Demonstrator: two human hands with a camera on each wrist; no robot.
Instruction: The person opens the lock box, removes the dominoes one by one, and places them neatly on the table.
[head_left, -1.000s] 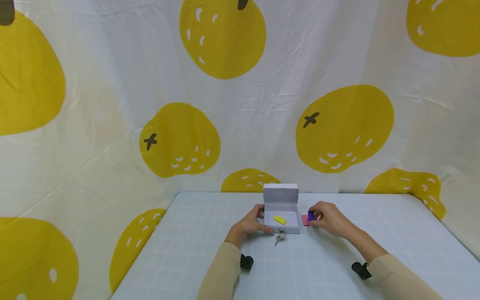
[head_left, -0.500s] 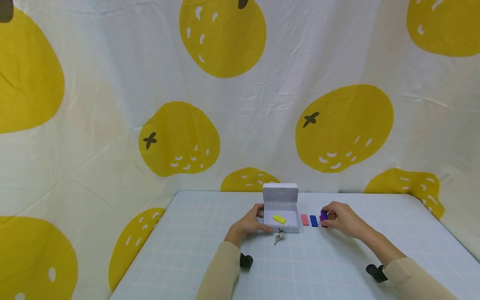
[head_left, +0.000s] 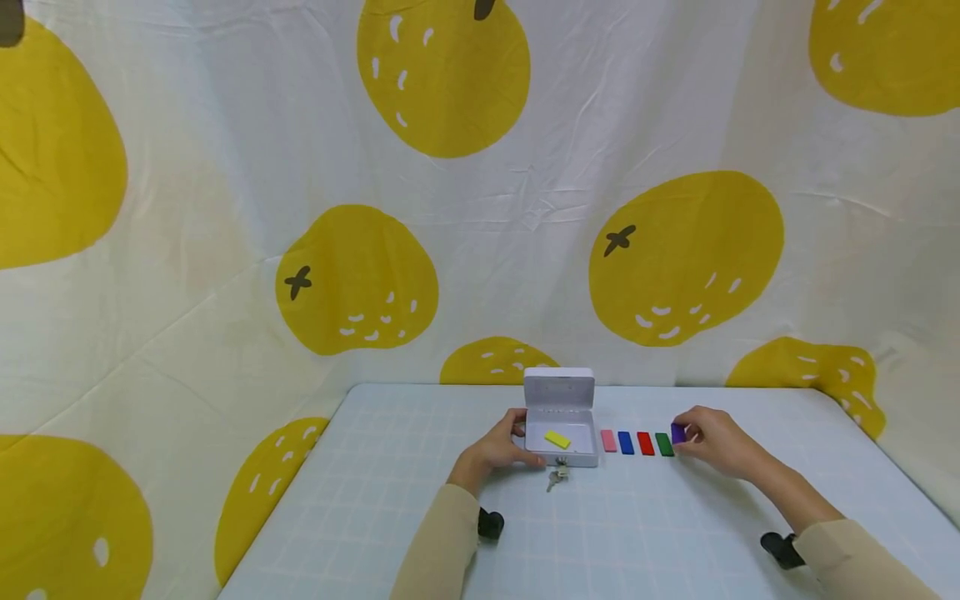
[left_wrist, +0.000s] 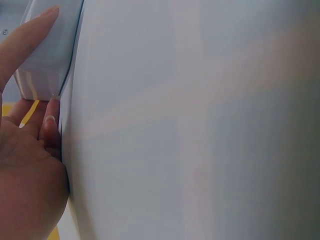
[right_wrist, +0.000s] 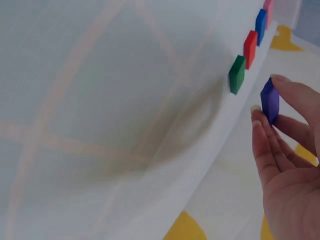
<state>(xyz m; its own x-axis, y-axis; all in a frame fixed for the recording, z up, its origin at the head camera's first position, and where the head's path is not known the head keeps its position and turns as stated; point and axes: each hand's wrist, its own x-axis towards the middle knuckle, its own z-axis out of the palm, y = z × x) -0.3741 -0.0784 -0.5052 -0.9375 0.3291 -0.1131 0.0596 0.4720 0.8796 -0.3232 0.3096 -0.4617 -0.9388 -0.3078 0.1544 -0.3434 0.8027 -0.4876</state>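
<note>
A small white metal cash box [head_left: 581, 459] stands with its lid [head_left: 558, 388] raised, and a yellow tile [head_left: 557, 439] lies inside it. My left hand [head_left: 493, 444] grips the box's left side, thumb at the front and fingers round the side; the left wrist view shows that hand [left_wrist: 30, 160] against the box wall. Between thumb and fingers, my right hand [head_left: 716, 440] pinches a purple tile [right_wrist: 270, 101], held off the table in the right wrist view. Right of the box, a pink tile [head_left: 608, 441], blue tile [head_left: 626, 442], red tile [head_left: 645, 443] and green tile [head_left: 663, 444] lie in a row.
Keys [head_left: 556, 477] hang at the lock on the front of the box. A pale checked cloth covers the table [head_left: 600, 542]. Behind it hangs a white curtain [head_left: 517, 275] printed with yellow fruit.
My right hand has moved rightward along the row with the purple tile, uncovering the blue, red and green tiles. My left hand has stayed on the box.
</note>
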